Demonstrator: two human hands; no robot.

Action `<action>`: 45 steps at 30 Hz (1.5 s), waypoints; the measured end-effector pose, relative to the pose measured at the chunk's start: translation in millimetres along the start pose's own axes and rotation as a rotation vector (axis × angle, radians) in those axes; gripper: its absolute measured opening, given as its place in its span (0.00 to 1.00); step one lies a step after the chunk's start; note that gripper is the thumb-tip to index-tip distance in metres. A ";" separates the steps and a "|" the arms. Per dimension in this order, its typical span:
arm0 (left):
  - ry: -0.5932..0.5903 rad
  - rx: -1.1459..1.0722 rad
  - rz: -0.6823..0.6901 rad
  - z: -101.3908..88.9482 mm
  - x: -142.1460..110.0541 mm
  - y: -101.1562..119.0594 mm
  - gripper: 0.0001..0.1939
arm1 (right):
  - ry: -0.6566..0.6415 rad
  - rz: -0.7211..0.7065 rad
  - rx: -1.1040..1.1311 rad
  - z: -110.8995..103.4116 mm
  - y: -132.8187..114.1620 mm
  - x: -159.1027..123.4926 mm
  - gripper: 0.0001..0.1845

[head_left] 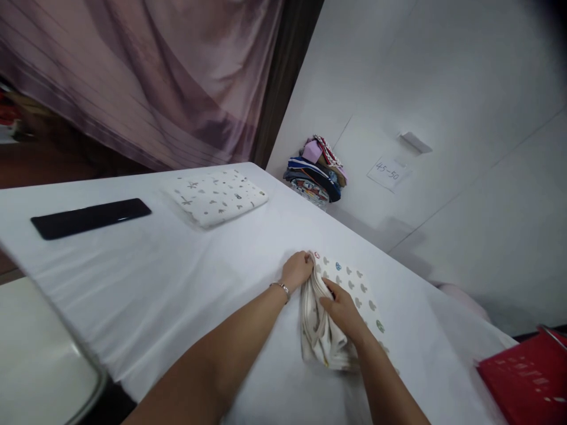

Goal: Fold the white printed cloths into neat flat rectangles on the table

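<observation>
A white cloth (354,289) printed with small grey shapes and a few coloured ones lies partly folded on the white table. Several layers of it are bunched up along its near left side. At its far left corner, my left hand (296,268) pinches the edge, a bracelet showing on the wrist. My right hand (343,310) grips the layered fold a little nearer, thumb on top; its other fingers are partly hidden by the cloth. A second white printed cloth (217,198), neatly folded flat, rests farther off to the left, touched by neither hand.
A black flat object (91,218) lies on the table's left part. Beyond the far edge stands a stack of folded clothes (314,171) near a wall with a paper sign (388,172). A red bag (527,372) is at lower right, a pale seat (39,354) at lower left.
</observation>
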State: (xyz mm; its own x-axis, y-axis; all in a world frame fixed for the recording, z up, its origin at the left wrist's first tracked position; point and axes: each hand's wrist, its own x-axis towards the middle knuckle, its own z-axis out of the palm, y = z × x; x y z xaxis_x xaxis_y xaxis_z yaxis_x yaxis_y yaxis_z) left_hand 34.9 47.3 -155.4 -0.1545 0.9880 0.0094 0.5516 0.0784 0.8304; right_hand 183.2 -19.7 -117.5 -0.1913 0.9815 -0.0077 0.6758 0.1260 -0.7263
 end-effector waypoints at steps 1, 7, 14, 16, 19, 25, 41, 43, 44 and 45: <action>-0.019 -0.009 0.003 -1.1 1.1 -0.8 0.12 | -0.013 0.000 0.032 -1.1 0.6 -0.2 0.30; -0.044 -0.025 0.030 -3.8 3.9 -5.0 0.12 | -0.068 -0.017 0.139 -4.0 9.7 0.4 0.29; -0.012 0.007 0.079 -3.3 1.2 -3.3 0.10 | -0.065 -0.037 0.160 -3.3 10.5 -2.2 0.26; -0.011 0.009 0.083 -3.4 2.1 -3.3 0.09 | -0.054 -0.041 0.162 -3.2 7.8 -3.5 0.26; -0.013 0.009 0.079 -2.5 5.2 -4.5 0.07 | -0.019 0.018 0.151 -4.2 2.9 -5.7 0.26; -0.005 0.011 0.075 4.3 13.4 -8.5 0.05 | 0.142 0.027 0.201 -19.1 12.6 10.1 0.29; 0.035 0.010 0.111 8.2 16.6 -9.1 0.04 | 0.188 -0.059 -0.472 -12.4 72.8 71.1 0.32; 0.042 0.011 0.098 9.7 16.1 -8.6 0.04 | 0.182 -0.020 -0.449 -15.6 71.3 74.2 0.33; 0.044 0.012 0.089 10.3 15.9 -8.4 0.05 | 0.180 -0.001 -0.444 -16.4 71.2 76.1 0.33; 0.044 0.012 0.082 10.6 15.7 -8.1 0.05 | 0.179 0.012 -0.455 -16.4 71.5 77.7 0.33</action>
State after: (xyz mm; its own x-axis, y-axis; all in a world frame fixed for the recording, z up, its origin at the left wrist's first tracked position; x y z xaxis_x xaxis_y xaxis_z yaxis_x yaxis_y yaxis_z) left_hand 36.7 63.6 -167.9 -0.1441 0.9843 0.1015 0.5735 -0.0005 0.8192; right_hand 228.3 67.9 -158.8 -0.0833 0.9876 0.1329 0.9272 0.1257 -0.3528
